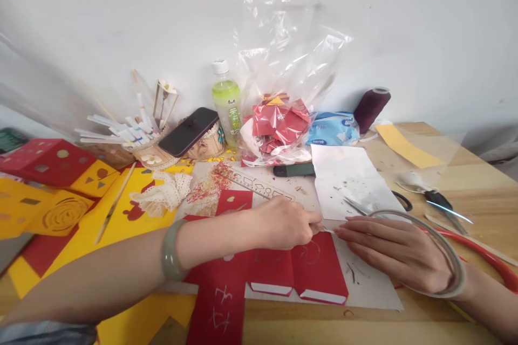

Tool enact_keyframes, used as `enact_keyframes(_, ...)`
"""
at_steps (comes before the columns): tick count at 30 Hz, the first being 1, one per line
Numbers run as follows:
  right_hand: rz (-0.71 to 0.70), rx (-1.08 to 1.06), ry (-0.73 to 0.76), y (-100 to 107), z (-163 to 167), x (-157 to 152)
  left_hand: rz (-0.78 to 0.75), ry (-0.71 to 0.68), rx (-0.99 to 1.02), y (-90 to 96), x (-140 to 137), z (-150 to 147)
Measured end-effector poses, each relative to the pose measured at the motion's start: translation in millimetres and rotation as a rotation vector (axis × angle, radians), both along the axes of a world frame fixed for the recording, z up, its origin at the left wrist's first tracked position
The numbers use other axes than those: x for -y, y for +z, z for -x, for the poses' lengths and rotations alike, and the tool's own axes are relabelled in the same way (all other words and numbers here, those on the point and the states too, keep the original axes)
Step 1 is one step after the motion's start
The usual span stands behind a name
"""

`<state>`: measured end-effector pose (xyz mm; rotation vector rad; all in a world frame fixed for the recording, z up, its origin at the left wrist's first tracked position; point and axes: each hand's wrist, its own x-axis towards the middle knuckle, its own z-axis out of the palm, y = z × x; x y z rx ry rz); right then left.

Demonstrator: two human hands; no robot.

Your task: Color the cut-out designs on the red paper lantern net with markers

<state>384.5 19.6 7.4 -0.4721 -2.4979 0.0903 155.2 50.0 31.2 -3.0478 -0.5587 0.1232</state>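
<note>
My left hand [285, 223] wears a green bangle [172, 250] on its wrist and is closed in a pinch. My right hand [399, 250] has its fingers pressed together, their tips meeting the left hand's. A thin, pale sliver [327, 230] shows between the fingertips, too small to name. Below the hands, a red paper box [319, 267] with white inner edges and faint pencil marks lies open, joined to a red strip [224, 302] with a drawn character. A grey hoop [459, 272] crosses my right wrist. A metal blade [354, 205] lies just behind the right fingers.
White paper [348, 178] with dark bits, a stencil ruler [259, 186] and a dark green-handled tool [293, 170] lie behind. Further back stand a bottle [226, 102], a bag of red scraps [279, 124] and a thread spool [372, 108]. Yellow paper [121, 226] spreads left.
</note>
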Motion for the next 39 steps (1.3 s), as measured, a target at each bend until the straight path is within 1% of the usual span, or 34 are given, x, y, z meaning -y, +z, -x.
enact_keyframes(2, 0.060, 0.031, -0.043, 8.7, -15.1, 2.2, 0.009, 0.001, -0.010, -1.3, -1.7, 2.2)
enact_keyframes(3, 0.064, 0.053, -0.080, 15.3, -24.7, 3.6, 0.010, 0.003, -0.015, -2.1, -2.8, 3.8)
enact_keyframes(4, 0.060, 0.033, -0.226, 22.8, -34.2, 5.3, 0.007, 0.003, -0.015, -3.1, -3.8, 5.7)
enact_keyframes(6, 0.018, 0.023, -0.444, 37.9, -48.3, 9.4, -0.010, -0.005, 0.019, -5.1, -5.2, 9.7)
enact_keyframes(8, -0.018, 0.069, -0.547, 48.4, -49.8, 13.6, -0.015, -0.007, 0.073, -6.7, -5.5, 13.3)
enact_keyframes(9, -0.034, 0.100, -0.575, 50.9, -45.4, 15.2, -0.006, 0.019, 0.086, -7.2, -5.3, 14.8)
enact_keyframes(10, -0.020, 0.176, -0.537, 51.4, -38.1, 16.3, 0.010, 0.047, 0.096, -7.3, -5.1, 16.0)
enact_keyframes(13, -0.115, 0.381, -0.433, 44.4, -8.0, 16.5, 0.072, 0.099, 0.149, -6.2, -5.3, 19.3)
enact_keyframes(14, -0.120, 0.463, -0.392, 40.9, 2.0, 16.0, 0.097, 0.101, 0.182, -5.6, -5.7, 20.4)
enact_keyframes(15, -0.114, 0.540, -0.386, 37.5, 11.0, 15.5, 0.125, 0.097, 0.214, -4.9, -6.1, 21.7)
enact_keyframes(17, -0.122, 0.619, -0.386, 32.8, 24.5, 14.5, 0.168, 0.086, 0.259, -3.9, -6.0, 24.7)
enact_keyframes(19, -0.160, 0.647, -0.402, 31.3, 32.4, 13.8, 0.175, 0.070, 0.264, -3.6, -3.5, 28.0)
enact_keyframes(23, -0.209, 0.692, -0.398, 32.3, 39.3, 13.8, 0.066, 0.096, 0.234, -5.4, 6.9, 33.0)
enact_keyframes(26, -0.206, 0.745, -0.386, 30.7, 42.9, 14.7, 0.024, 0.143, 0.235, -6.8, 12.0, 34.9)
enact_keyframes(29, -0.185, 0.783, -0.402, 28.3, 45.7, 16.2, 0.036, 0.161, 0.246, -7.1, 11.9, 36.5)
enact_keyframes(32, -0.159, 0.767, -0.395, 27.6, 46.6, 17.6, 0.036, 0.181, 0.257, -7.5, 11.0, 38.8)
enact_keyframes(35, -0.146, 0.756, -0.394, 28.3, 47.1, 18.3, 0.004, 0.145, 0.261, -8.3, 12.4, 42.8)
enact_keyframes(39, -0.128, 0.795, -0.414, 29.0, 48.5, 18.3, -0.032, 0.101, 0.235, -7.2, 17.1, 52.4)
